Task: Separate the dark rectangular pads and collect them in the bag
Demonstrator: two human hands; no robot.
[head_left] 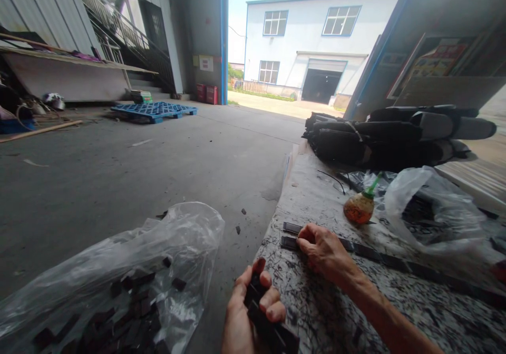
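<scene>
My left hand (253, 304), low in the view near the table's left edge, is wrapped round several black pieces (272, 327). Over the table, my right hand (322, 246) has its thumb and fingers pinched together at the left ends of two black strips (291, 227); whatever is between the fingertips is too small to make out. A long dark strip (383, 257) runs from beneath this hand toward the right edge. Beyond it stands a round bottle (359, 208) with orange liquid and a green nozzle.
Clear plastic bag (190, 238) with black pieces lies at lower left. On the scrap-littered table (300, 180) are another plastic bag (438, 206) and black rolls (371, 133) behind. A blue pallet (154, 110) rests on the floor. A big doorway opens outside.
</scene>
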